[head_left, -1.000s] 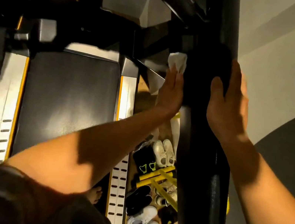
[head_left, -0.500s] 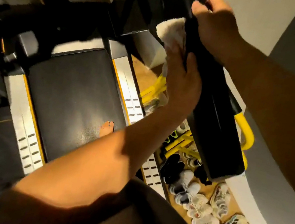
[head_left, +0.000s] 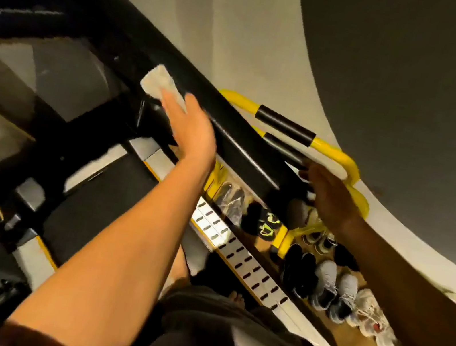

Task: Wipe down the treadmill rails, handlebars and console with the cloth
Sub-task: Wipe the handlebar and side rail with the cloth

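Observation:
The treadmill's black right handrail [head_left: 229,118] runs diagonally from upper left to centre right. My left hand [head_left: 192,127] lies flat against its inner side and presses a white cloth [head_left: 157,84] onto it; the cloth sticks out beyond my fingertips. My right hand [head_left: 328,195], in shadow, is at the rail's near end, with its fingers spread and touching the end of the rail beside a yellow bar [head_left: 343,159]. It holds nothing. The console is out of view.
The black belt [head_left: 100,206] lies below, flanked by a silver slotted side rail [head_left: 236,259]. Several pairs of shoes [head_left: 331,289] sit on the wooden floor between the treadmill and the curved wall [head_left: 272,44]. My bare foot [head_left: 236,296] stands by the side rail.
My right hand has come off the upper rail and dropped to its near end. My left hand with the cloth has slid along the rail. The view has swung right.

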